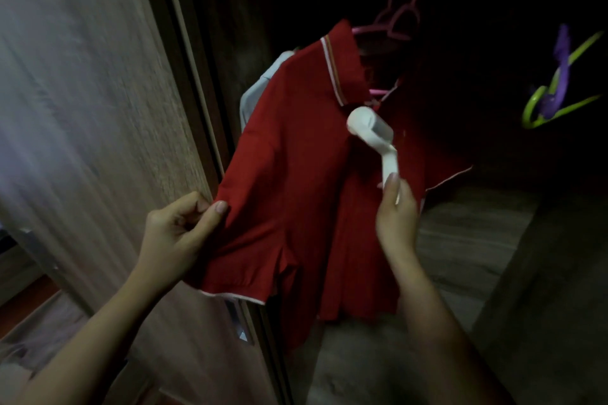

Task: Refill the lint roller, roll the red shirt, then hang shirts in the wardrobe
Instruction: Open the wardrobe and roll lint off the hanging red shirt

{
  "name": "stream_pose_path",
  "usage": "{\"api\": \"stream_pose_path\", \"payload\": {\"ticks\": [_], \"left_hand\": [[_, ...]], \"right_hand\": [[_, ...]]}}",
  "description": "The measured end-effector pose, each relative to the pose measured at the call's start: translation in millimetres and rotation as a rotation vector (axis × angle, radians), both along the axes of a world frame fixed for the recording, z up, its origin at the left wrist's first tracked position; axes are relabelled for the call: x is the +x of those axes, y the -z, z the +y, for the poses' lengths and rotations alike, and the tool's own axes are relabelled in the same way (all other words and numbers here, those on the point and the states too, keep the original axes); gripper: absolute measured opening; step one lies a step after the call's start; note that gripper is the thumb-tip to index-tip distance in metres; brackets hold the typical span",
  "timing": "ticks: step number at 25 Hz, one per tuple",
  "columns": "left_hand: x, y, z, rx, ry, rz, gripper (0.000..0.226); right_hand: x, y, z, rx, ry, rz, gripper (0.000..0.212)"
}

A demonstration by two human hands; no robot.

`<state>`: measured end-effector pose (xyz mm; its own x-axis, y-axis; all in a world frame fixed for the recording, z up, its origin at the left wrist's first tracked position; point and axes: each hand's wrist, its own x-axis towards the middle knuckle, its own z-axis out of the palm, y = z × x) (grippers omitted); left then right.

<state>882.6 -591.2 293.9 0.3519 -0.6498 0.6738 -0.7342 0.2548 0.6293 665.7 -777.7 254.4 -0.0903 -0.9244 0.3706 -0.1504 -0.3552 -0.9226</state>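
1. Red shirt (296,174) hangs on a pink hanger (398,20) inside the dark wardrobe. Its far side sinks into shadow, and we cannot make out the hanger's hook, which is blurred at the top.
2. Only a strip of a pale garment (260,82) shows behind the shirt's shoulder; we cannot tell what it is.
3. A green hanger (539,108) and a purple hanger (559,69) sit well apart at the right, smeared and half lost in the dark.
4. The wooden wardrobe door (98,108) is blurred, its edge just beside the sleeve.
5. Left hand (177,230): thumb and curled fingers pinch the sleeve edge, holding it out toward the door.
6. Right hand (394,210): wrapped round the handle end of the white lint roller (371,128), thumb laid up along the handle, the other fingers hidden behind it. We see the roller head on the shirt front just below the collar.
7. Both bare forearms rise from the bottom edge, cut off there.
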Motion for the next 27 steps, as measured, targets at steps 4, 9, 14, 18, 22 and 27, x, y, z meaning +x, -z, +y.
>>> {"api": "stream_pose_path", "payload": {"ticks": [4,9,14,18,22,27], "left_hand": [[3.3,1.3,2.5,-0.011,0.008,0.008,0.052],[2.0,-8.6,-4.6,-0.049,0.032,0.002,0.052],[-0.1,-9.3,-6.6,-0.061,0.025,0.003,0.056],[-2.8,-8.8,-9.9,-0.068,0.041,0.021,0.056],[-1.3,-7.2,-14.8,-0.065,0.032,-0.03,0.051],[3.9,-9.9,-16.8,-0.055,0.028,-0.029,0.046]], "right_hand": [[5.8,0.9,7.5,0.131,-0.026,0.019,0.04],[29.5,39.1,67.4,0.233,-0.283,0.063,0.036],[0.3,-37.1,-16.8,0.218,-0.058,-0.094,0.055],[15.1,-17.2,46.1,0.266,-0.289,-0.033,0.044],[27.7,-6.6,85.5,0.271,-0.49,0.044,0.038],[11.6,-63.0,27.6,0.307,-0.252,-0.194,0.04]]}}
